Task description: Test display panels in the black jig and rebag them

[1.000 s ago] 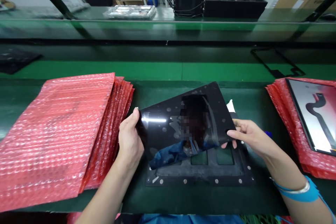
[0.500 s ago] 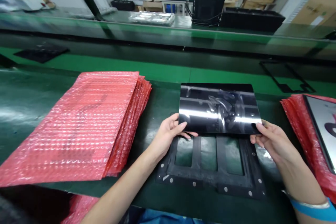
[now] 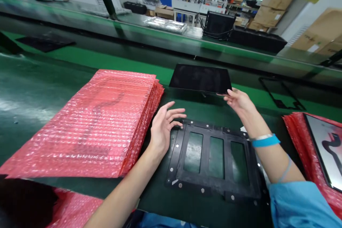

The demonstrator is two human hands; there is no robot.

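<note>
My right hand pinches the near right corner of a thin black screen panel, dark face up, at the back of the bench. Nothing is in my left hand; its fingers are spread above the far left corner of a black frame fixture. That fixture lies flat on the dark green bench, with three rectangular openings and small silver round spots along its border. Left of my left hand lies a stack of red bubble-wrap bags.
At the right edge, a panel with a silvery face rests on more red bubble wrap. A thin black frame lies behind it. A raised shelf runs along the back, carrying a black monitor-like box.
The panel has moved away from me and left, off the fixture, in my right hand. My left hand has let go of it and opened. The camera view has tilted.
</note>
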